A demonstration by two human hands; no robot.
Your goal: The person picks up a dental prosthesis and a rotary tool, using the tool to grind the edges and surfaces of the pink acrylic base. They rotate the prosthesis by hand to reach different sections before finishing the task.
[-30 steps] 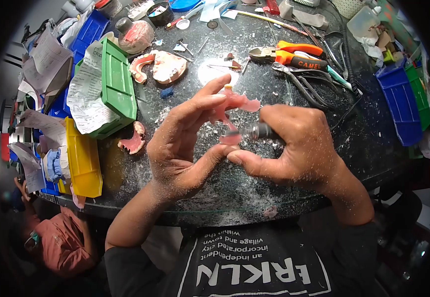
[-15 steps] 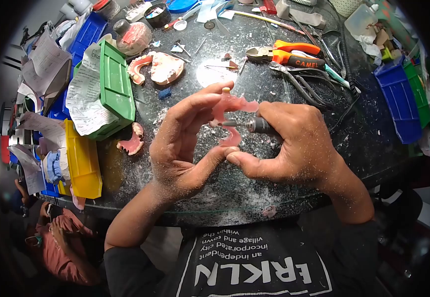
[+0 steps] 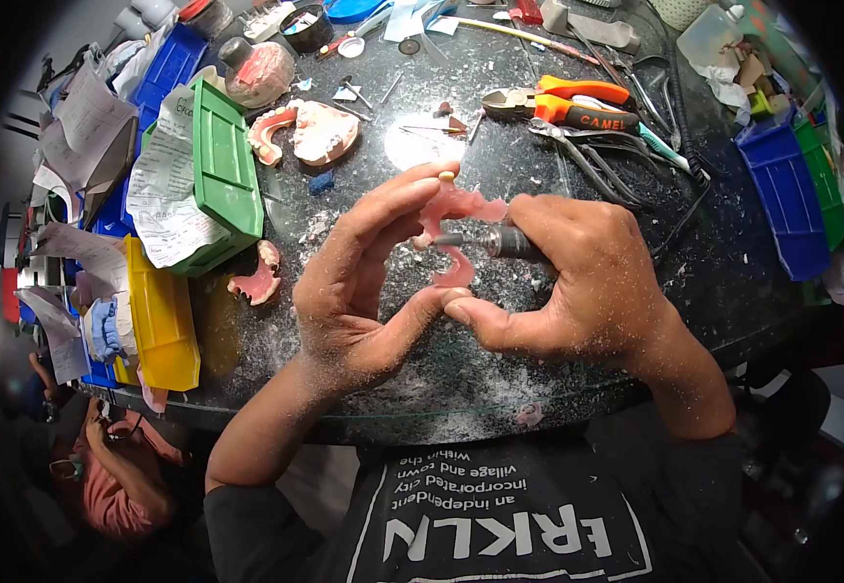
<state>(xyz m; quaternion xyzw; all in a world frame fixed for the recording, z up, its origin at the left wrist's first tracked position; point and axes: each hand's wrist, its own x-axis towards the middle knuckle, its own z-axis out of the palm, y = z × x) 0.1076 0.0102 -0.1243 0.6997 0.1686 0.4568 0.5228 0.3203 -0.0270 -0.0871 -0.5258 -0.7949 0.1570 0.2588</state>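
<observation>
My left hand (image 3: 368, 282) pinches a pink denture plate (image 3: 455, 201) between its fingers and thumb, above the dusty black table (image 3: 383, 394). From the right, my right hand (image 3: 572, 282) grips a rotary handpiece (image 3: 511, 244), whose metal bit points left and lies against or very near the plate's inner edge. Both thumb tips meet just below the plate's lower curved end. White and pink powder covers the table under my hands and speckles my skin.
Dental casts (image 3: 325, 134) and another pink plate (image 3: 258, 276) lie on the left, beside a green bin (image 3: 227, 165) and a yellow bin (image 3: 162, 316). Orange-handled cutters (image 3: 587, 105) and pliers (image 3: 592, 165) lie at the upper right. Another person (image 3: 120, 476) sits at the lower left.
My hands, the plate and the handpiece have barely moved. At the lower left, the other person has shifted posture and raised an arm.
</observation>
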